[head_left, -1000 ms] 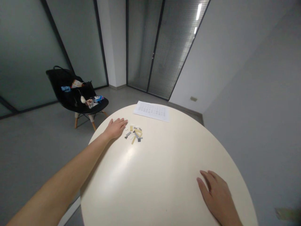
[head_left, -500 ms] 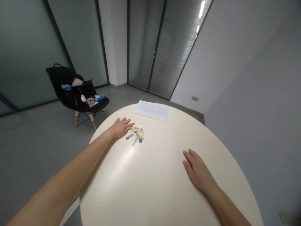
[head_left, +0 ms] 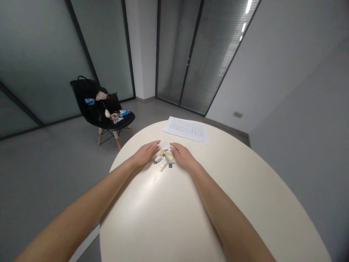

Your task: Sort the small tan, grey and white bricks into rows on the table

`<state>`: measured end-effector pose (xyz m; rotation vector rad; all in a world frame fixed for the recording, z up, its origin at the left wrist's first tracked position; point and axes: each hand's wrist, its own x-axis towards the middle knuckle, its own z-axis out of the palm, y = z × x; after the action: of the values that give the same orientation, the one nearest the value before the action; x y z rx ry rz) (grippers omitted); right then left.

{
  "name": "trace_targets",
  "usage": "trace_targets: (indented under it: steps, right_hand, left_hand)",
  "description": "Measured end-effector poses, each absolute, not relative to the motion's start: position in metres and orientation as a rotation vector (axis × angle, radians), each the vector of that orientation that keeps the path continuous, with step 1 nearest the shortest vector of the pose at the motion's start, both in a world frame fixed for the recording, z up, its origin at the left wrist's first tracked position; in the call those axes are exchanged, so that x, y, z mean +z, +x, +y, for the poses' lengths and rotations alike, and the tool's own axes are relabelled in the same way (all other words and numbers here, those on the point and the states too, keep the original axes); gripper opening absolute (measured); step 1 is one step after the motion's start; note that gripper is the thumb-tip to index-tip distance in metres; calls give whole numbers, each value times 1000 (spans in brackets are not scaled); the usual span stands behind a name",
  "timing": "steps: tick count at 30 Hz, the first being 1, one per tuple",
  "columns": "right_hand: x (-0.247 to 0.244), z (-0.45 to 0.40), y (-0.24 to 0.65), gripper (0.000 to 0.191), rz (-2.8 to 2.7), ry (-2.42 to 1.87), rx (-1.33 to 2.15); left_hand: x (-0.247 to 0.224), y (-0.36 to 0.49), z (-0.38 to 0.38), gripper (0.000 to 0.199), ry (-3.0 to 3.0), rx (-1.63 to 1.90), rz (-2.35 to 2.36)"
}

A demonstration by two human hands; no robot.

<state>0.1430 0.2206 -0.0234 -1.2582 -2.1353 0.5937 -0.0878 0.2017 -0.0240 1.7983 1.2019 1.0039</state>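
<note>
A small loose pile of building bricks [head_left: 165, 159], in yellow, grey and white, lies on the white round table [head_left: 163, 211]. My left hand [head_left: 147, 153] stands on its edge at the left side of the pile, fingers stretched forward and slightly curved. On the opposite side, my right hand [head_left: 182, 154] faces it in the same way, its fingers at the right border of the bricks. Neither hand holds anything. Whether the fingers touch the outermost bricks I cannot tell.
Behind the pile, a printed paper sheet [head_left: 187, 130] lies near the table's far edge. A black chair [head_left: 81, 96] with a bag and small packets on it stands on the floor at the left. Glass partitions and a grey wall surround the table.
My right hand has moved left and forward across the table to the pile. My left hand has turned from flat onto its edge. The whole view has shifted slightly.
</note>
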Motion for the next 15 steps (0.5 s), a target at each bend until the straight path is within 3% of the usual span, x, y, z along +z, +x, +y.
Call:
trace_targets:
  steps: [7,15]
  right_hand:
    - [-28,242,133,31,-1936,-1136,908]
    - [-35,258,111,47,-1518,-1004,1228]
  left_hand:
    - [-15,-69,199,71,897,1146,838]
    - [-5,-65,203,83,667,1181,782]
